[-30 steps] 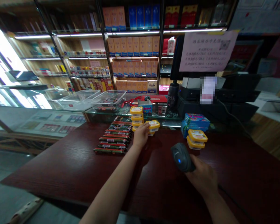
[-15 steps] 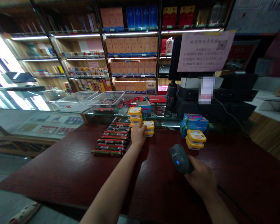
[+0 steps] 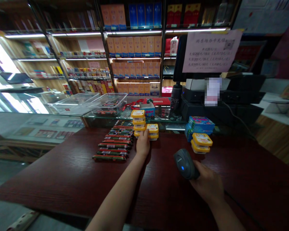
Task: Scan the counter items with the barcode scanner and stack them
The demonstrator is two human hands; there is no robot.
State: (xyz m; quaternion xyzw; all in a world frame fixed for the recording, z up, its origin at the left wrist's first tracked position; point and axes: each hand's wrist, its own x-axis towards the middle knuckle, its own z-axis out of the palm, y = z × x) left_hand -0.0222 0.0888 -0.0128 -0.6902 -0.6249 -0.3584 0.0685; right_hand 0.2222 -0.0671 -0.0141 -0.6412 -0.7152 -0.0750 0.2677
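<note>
The right hand (image 3: 208,183) wraps the scanner (image 3: 183,164), presumably for aiming, while the left hand (image 3: 143,145) (pinching or loose, I can't tell) reaches stacked tubs (image 3: 141,123).

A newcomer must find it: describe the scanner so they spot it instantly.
Over the dark red-brown counter, find the right hand. It grips the scanner, a dark grey handheld device. Unlike the yellow-lidded tubs beyond it, it shows a bright blue light.

Left hand (image 3: 143,144): fingers are partly hiding the lower yellow-lidded tubs (image 3: 138,133). Scanner (image 3: 184,164): right hand (image 3: 207,181) is concealing the handle. Paper slip (image 3: 213,91): pixelation is obscuring the print. Pink notice (image 3: 208,53): last line is showing too small for reading. Shoe (image 3: 22,221): bottom edge is cropping it.
</note>
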